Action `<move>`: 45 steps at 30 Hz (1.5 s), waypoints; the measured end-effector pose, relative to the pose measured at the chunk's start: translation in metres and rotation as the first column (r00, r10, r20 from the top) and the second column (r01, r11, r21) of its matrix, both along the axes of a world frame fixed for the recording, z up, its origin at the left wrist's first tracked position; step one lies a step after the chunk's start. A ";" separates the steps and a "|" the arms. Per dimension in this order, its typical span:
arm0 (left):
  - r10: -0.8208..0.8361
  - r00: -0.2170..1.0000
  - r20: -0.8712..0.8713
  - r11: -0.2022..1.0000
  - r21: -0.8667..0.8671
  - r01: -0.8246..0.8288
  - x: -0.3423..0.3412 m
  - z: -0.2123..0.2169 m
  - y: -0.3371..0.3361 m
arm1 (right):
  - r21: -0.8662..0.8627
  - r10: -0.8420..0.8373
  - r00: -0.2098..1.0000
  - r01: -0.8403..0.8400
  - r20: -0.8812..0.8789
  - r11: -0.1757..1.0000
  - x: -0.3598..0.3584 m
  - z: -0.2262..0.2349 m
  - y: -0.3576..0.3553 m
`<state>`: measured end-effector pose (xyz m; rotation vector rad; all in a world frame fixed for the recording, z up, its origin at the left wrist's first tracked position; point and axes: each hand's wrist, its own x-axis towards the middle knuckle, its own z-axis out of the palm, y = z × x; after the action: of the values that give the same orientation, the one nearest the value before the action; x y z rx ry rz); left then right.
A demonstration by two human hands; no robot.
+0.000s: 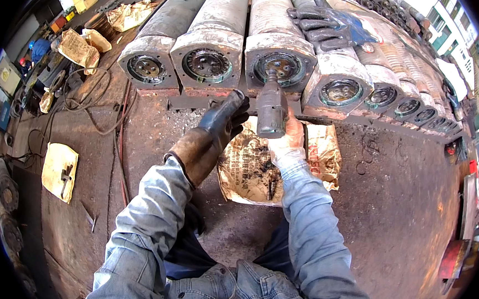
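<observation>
- Faded blue denim sleeves (pixel 312 227) come up from the lower edge, nearest the camera; both forearms reach forward toward the row of rollers
- right hand in a pale, grimy work glove (pixel 291 139) is clamped round the grip of a dark grey, stubby pneumatic impact wrench (pixel 271 110); the wrench's long axis runs up and away from the fingers, its nose touching the end cap of the third grey steel roller from the left (pixel 281 66)
- left hand in a dark rubber glove with a brown leather cuff (pixel 222 120) lies just to the left of the wrench, fingers curled together round what looks like a short dark handle or bar; whether it joins the wrench I cannot tell
- right hand is the nearer to the roller end; the left sits slightly lower and to the side
- crumpled, oil-stained brown paper sack (pixel 249 167) lies flat on the rusty floor under both hands; what is on it is unclear
- pair of dark gloves (pixel 320 27) rests on top of the rollers, well beyond the wrench
- further rollers with round, bolted end caps (pixel 206 64) lie side by side, touching, their axes running away from the person
</observation>
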<state>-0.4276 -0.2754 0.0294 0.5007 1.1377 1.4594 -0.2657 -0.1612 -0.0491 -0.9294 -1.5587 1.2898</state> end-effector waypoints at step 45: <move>0.025 0.999 -0.045 0.999 0.041 -0.023 0.014 -0.017 0.038 | 0.325 0.252 0.892 -0.381 0.375 0.866 0.076 0.079 -0.062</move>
<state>-0.4135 -0.2373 0.0126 0.5530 1.1551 1.5010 -0.1899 -0.2235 0.0303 -0.6574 -2.2093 1.0127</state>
